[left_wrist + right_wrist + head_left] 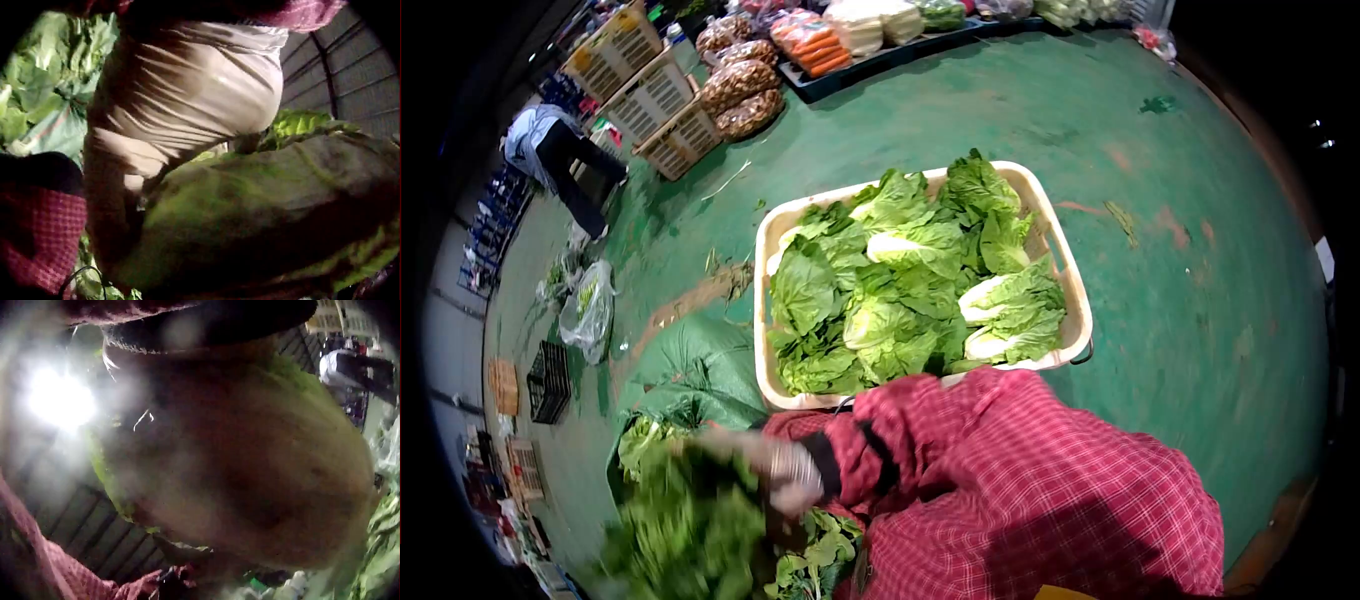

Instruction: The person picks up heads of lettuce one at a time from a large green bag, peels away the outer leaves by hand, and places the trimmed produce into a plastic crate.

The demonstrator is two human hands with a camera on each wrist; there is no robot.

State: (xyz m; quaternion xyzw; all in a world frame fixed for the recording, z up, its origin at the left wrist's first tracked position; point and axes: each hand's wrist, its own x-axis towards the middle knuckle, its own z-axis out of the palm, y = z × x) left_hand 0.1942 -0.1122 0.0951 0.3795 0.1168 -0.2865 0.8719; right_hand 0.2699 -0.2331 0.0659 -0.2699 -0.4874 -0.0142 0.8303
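A blurred head of lettuce (685, 520) with broad green leaves is at the lower left of the head view. My right hand (785, 472), pale-gloved and blurred, grips it at its upper side; green leaf edges show past the back of this hand (237, 462) in the right wrist view, its fingers hidden. In the left wrist view my left hand (194, 94), in a wrinkled beige glove, holds the lettuce (262, 200) from the side. A cream plastic crate (1072, 290) with several lettuces (915, 250) stands in front of me.
Left of the crate lies a green sack (700, 360) with more leafy greens at its mouth. Farther off are stacked crates (645, 100), mesh sacks (740, 95), bagged carrots (812, 42) and a bending person (550, 140). A black crate (549, 383) sits far left.
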